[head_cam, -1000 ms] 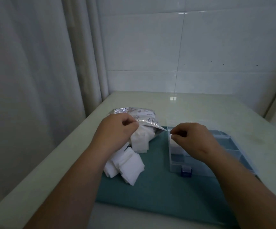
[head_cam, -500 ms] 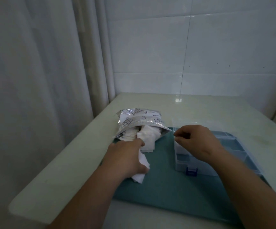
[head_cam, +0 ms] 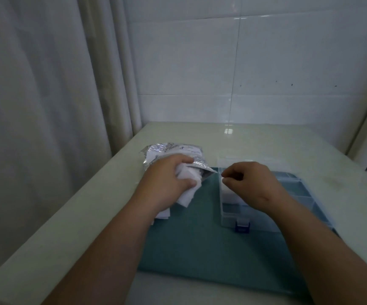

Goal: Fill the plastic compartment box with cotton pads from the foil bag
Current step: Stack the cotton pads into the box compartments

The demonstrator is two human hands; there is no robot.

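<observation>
A plain tiled room, possibly a washroom or utility corner of a home, though the dim view shows little of it. Large glossy white wall tiles (head_cam: 266,62) back a pale table (head_cam: 189,133) set into the corner. A light curtain (head_cam: 35,95) hangs at the left.

Crinkled shiny foil bag (head_cam: 173,154), soft matt cotton pads (head_cam: 188,186), clear glossy plastic box (head_cam: 297,194), matt teal cloth mat (head_cam: 200,238).
</observation>
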